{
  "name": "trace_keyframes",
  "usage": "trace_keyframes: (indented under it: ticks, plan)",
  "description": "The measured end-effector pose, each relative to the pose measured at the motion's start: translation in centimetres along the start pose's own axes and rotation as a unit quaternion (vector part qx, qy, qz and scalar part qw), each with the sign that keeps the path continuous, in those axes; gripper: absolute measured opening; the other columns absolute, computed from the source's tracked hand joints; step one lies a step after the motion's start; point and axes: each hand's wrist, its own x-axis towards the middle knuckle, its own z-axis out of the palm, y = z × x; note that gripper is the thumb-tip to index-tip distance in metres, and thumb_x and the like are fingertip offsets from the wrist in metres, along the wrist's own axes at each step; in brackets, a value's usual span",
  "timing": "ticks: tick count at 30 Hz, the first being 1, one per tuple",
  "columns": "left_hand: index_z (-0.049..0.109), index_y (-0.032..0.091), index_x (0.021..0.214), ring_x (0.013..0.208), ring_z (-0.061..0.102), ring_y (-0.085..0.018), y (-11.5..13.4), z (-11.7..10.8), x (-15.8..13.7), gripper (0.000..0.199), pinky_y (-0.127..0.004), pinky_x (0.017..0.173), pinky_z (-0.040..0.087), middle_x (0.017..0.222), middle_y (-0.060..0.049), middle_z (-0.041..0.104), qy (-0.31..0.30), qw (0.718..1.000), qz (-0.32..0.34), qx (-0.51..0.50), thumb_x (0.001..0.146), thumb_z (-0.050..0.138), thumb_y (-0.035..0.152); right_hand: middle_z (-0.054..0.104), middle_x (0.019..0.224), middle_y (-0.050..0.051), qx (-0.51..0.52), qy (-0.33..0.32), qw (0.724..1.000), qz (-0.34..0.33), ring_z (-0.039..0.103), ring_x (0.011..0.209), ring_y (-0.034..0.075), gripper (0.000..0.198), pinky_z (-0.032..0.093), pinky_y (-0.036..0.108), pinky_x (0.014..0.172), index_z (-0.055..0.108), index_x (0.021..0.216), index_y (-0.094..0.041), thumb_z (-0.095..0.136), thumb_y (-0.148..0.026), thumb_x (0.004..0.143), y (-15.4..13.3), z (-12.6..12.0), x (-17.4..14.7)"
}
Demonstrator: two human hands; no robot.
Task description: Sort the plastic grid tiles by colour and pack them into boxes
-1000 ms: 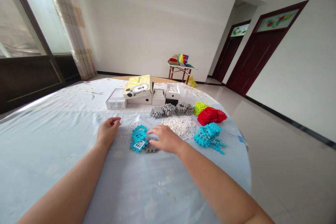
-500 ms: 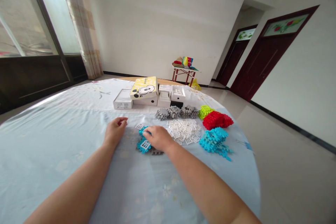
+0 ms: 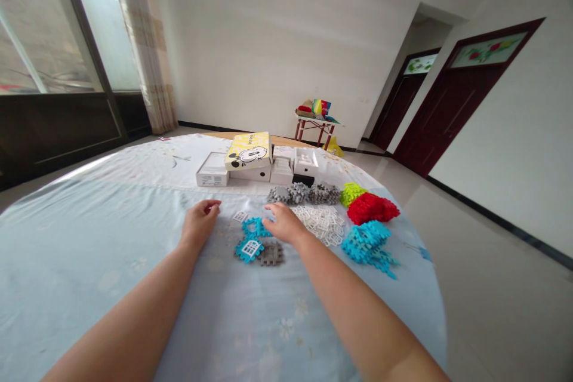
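Observation:
My left hand (image 3: 200, 224) rests on the cloth, its fingers loosely curled with a gap to the thumb and nothing visible in them. My right hand (image 3: 285, 224) is open, thumb and fingers apart, at the right edge of a blue notched building tile (image 3: 255, 227); I cannot tell whether it touches it. Nearer me, a white window piece (image 3: 250, 248) lies on another blue tile (image 3: 242, 255). That tile overlaps a grey tile (image 3: 271, 253). A loose white window piece (image 3: 240, 216) lies between my hands. A pile of white window pieces (image 3: 322, 224) spreads beside my right hand.
Grey tiles (image 3: 324, 193) are heaped behind the white pile. Green (image 3: 352, 194), red (image 3: 373, 208) and blue tiles (image 3: 367, 242) form piles at the right. A yellow-lidded box (image 3: 248, 152) and small white boxes (image 3: 212, 170) stand farther back on the round table (image 3: 111, 239).
My right hand has drawn back to the right and its fingers have spread, uncovering the farther blue tile and the grey tile. My left hand stays in place.

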Motion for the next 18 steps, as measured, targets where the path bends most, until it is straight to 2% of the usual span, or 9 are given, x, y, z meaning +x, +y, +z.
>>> trace_keyframes:
  ticks: [3,7,12,18]
  plan:
    - [0.065,0.019,0.094,0.073,0.062,-0.019,0.2,-0.1,-0.1,0.037,-0.027,0.068,0.045,0.073,-0.003,0.067,0.001,1.0,0.003,0.008,0.071,0.044,0.038,0.053,0.122,0.01,-0.017,-0.075,0.996,-0.038,0.046,0.113,0.025,0.053,0.035,0.036,0.096,0.053,0.118,-0.018,0.061,-0.025,0.067,-0.1,-0.3,-0.3]
    - [0.064,0.018,0.094,0.072,0.062,-0.019,0.4,-0.2,-0.2,0.038,-0.027,0.067,0.045,0.073,-0.003,0.067,0.0,1.0,0.012,0.017,0.071,0.043,0.038,0.056,0.117,0.007,-0.064,-0.132,0.989,-0.021,0.045,0.111,0.029,0.054,0.034,0.044,0.092,0.054,0.117,-0.024,0.064,-0.032,0.065,-0.3,-0.2,-0.4]
    - [0.064,0.018,0.096,0.074,0.062,-0.019,0.7,-0.4,-0.2,0.037,-0.026,0.065,0.044,0.073,-0.003,0.067,-0.004,0.999,0.007,0.032,0.072,0.044,0.038,0.056,0.118,0.004,-0.092,-0.077,0.992,-0.032,0.046,0.108,0.025,0.049,0.035,0.04,0.09,0.054,0.116,-0.027,0.061,-0.027,0.067,0.1,-2.0,-1.0]
    - [0.063,0.02,0.099,0.078,0.062,-0.019,0.6,-0.5,0.2,0.036,-0.027,0.07,0.044,0.077,-0.002,0.068,-0.017,0.999,0.005,0.048,0.073,0.045,0.038,0.055,0.12,0.004,-0.092,-0.009,0.996,-0.02,0.043,0.111,0.023,0.054,0.033,0.038,0.094,0.052,0.119,-0.023,0.061,-0.021,0.066,3.5,-8.2,-4.0]
